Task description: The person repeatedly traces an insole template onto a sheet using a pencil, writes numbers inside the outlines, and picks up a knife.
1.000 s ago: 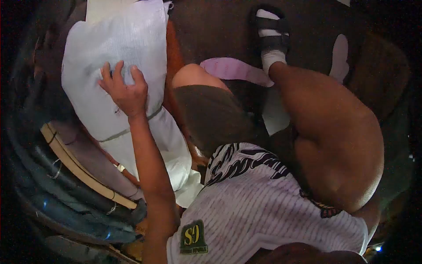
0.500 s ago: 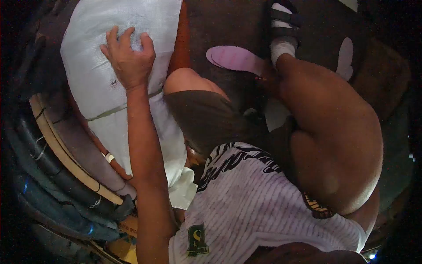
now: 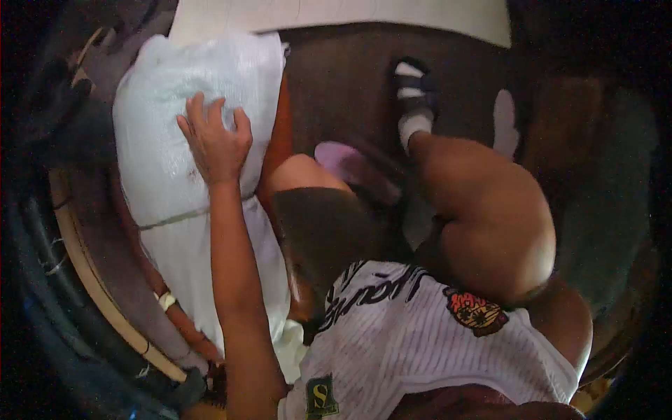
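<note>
My left hand rests palm down on the upper part of a white woven sack. Its fingers are bent a little and spread, with nothing held in them. A dark cord runs across the sack, which looks stretched over a long rounded form. Reddish-brown edges show along its sides. No part of my right hand can be made out; only some of the right arm shows beside my bent leg. A blurred pink sole-shaped piece lies between my knee and my foot, and what bears it is hidden.
A pale sheet lies at the far edge of the dark floor. Beyond my sandalled foot lies a pale sole-shaped piece. Long curved strips and dark bundles line the left side. A brown block-like object stands right.
The view has shifted, bringing the pale sheet into sight at the top. My left hand stays on the sack with fingers spread. The pink sole-shaped piece is now more tilted and blurred.
</note>
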A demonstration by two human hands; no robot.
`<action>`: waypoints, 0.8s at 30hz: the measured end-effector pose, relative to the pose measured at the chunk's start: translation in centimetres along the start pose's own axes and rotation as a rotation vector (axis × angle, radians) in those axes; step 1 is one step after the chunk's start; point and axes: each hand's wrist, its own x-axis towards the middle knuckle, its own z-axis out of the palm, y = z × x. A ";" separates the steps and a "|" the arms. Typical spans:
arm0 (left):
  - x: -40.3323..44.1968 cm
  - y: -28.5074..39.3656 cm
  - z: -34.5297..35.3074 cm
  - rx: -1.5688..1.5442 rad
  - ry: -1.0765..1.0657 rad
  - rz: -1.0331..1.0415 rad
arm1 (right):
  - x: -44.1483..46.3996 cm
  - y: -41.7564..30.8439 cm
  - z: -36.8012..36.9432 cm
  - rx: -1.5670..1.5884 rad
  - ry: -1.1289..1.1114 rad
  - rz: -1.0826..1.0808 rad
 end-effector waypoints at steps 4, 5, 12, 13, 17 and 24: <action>-0.2 -0.1 -0.1 -0.042 -0.042 -0.018 | -5.9 5.2 -2.6 0.081 0.100 0.059; -0.1 -0.2 -0.2 -0.036 -0.072 -0.017 | -7.5 6.4 -3.2 0.095 0.125 0.075; -0.2 0.0 -0.8 -0.062 -0.069 -0.041 | -15.9 10.3 -12.4 -0.201 0.298 -0.088; -0.2 0.0 -0.5 -0.042 -0.072 -0.042 | -16.9 8.9 -14.6 0.396 0.337 -0.048; -0.6 -0.4 -0.4 -0.082 -0.038 -0.028 | -16.0 6.5 -16.0 0.699 0.696 -0.139; -0.5 -0.5 -0.6 -0.096 -0.008 0.019 | -15.8 3.2 -19.8 0.656 0.817 -0.520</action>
